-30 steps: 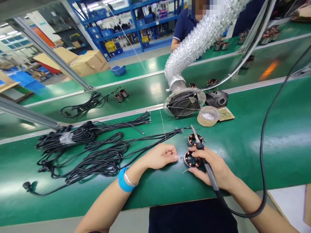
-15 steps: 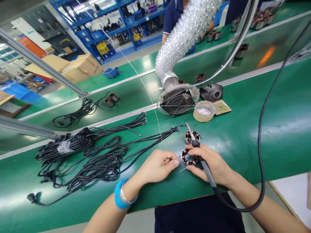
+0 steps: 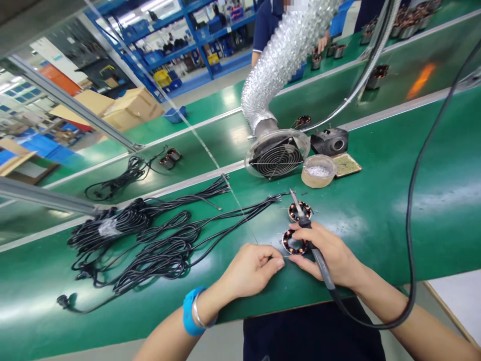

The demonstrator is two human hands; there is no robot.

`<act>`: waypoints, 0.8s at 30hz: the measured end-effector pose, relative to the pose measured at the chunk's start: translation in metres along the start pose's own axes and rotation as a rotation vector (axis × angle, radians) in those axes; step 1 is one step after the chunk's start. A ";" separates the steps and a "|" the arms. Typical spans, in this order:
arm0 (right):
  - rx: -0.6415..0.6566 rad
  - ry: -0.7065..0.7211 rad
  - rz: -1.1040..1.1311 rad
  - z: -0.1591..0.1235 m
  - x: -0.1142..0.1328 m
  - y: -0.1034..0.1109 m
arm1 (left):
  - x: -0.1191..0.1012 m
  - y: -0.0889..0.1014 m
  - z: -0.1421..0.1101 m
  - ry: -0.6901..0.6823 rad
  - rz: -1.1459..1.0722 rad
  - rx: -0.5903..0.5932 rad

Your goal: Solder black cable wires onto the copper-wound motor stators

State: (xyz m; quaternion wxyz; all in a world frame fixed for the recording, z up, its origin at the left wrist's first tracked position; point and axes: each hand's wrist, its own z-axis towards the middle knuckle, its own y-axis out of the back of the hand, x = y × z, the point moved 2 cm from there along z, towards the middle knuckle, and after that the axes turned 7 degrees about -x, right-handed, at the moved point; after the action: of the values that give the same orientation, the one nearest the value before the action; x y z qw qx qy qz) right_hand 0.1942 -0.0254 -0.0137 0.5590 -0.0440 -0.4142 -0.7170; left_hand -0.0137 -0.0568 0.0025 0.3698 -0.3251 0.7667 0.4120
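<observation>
We take the round black extraction fan as our landmark. The near copper-wound metal ring lies on the glossy green table, on our side of the fan. Our right hand steadies that ring between thumb and fingers while also gripping the grey-and-black soldering iron. The iron's shaft crosses our view of the far copper-wound metal ring, between the near ring and the fan; we cannot tell whether they touch. Our left hand pinches narrowly at a thin pale wire leading toward the near ring.

To handle this well, we should tension the wire gently and brace the ring so it does not twist. We should treat the iron's tip as hot, angling it clear of both windings and our fingers, and away from the coiled black cables left of the fan.
</observation>
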 end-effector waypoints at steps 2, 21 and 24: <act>-0.002 0.001 -0.007 0.000 0.000 0.000 | 0.002 -0.007 0.001 0.018 -0.190 0.020; -0.032 0.011 -0.022 -0.009 -0.007 0.006 | 0.016 0.070 0.022 0.012 0.394 -0.426; -0.061 0.002 0.026 -0.004 0.000 0.013 | 0.018 0.068 -0.001 -0.010 0.156 -0.333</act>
State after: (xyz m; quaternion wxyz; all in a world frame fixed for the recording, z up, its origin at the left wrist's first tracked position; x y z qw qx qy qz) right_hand 0.2067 -0.0286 -0.0093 0.5670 -0.0655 -0.3910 -0.7220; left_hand -0.0776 -0.0308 0.0147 0.2814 -0.3193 0.7091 0.5621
